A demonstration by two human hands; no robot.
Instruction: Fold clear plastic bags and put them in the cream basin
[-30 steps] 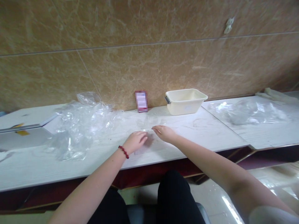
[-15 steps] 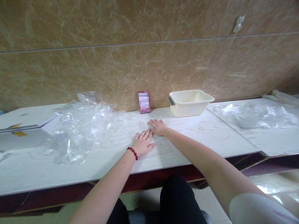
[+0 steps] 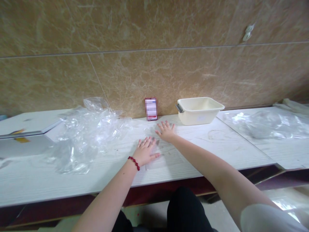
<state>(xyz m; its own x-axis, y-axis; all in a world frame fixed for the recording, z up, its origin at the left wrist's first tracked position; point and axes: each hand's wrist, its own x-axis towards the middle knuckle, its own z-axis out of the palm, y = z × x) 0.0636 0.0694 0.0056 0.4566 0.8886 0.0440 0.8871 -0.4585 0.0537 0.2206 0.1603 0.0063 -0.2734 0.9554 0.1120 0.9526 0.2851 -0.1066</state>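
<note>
My left hand (image 3: 146,151), with a red bead bracelet at the wrist, lies flat with its fingers spread on a thin clear plastic sheet or bag (image 3: 166,159) on the white table (image 3: 116,174). Up and to the right of it, my right hand (image 3: 166,131) also rests palm down, fingers apart, near the far part of the plastic. Neither hand grips anything. The outline of the clear plastic is faint. Just beyond the hands, a phone-like item with a blurred screen (image 3: 151,109) leans upright against the wall.
A cream tub (image 3: 199,116) with a grey handle stands at the back, right of the phone-like item. Crumpled clear plastic (image 3: 87,135) is heaped on the left beside a white box (image 3: 26,146). More clear plastic (image 3: 270,124) lies on the right.
My hands have moved apart: the left slightly to the left, the right slightly away from it with its fingers spread wider. The view has shifted a little.
</note>
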